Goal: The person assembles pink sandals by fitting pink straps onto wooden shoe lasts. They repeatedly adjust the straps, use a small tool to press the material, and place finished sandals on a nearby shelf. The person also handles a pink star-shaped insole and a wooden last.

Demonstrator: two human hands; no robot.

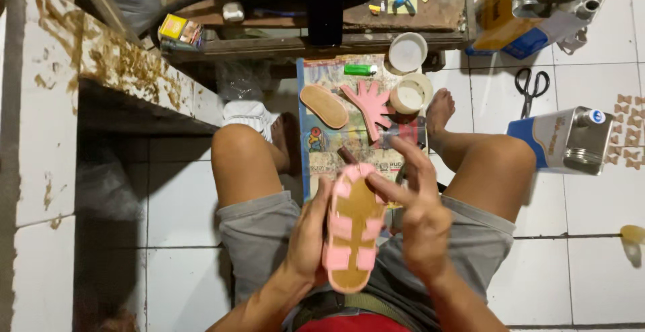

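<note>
I sit on a tiled floor with my knees apart. My left hand (310,234) grips a small pink sandal (352,228) by its left side, tan insole facing up with pink straps folded across it. My right hand (415,205) hovers over the sandal's right side, index finger stretched onto the straps near the toe end; it holds nothing. On a printed sheet (316,137) in front of me lie a tan insole piece (324,105) and a pink strap piece with several fingers (369,107).
An open glue pot (411,94) and its white lid (407,52) stand beside a green lighter (360,70). Black scissors (531,88) and a metal can with a blue label (568,138) lie right. A low wooden bench (430,13) is ahead, a stained white ledge (47,103) left.
</note>
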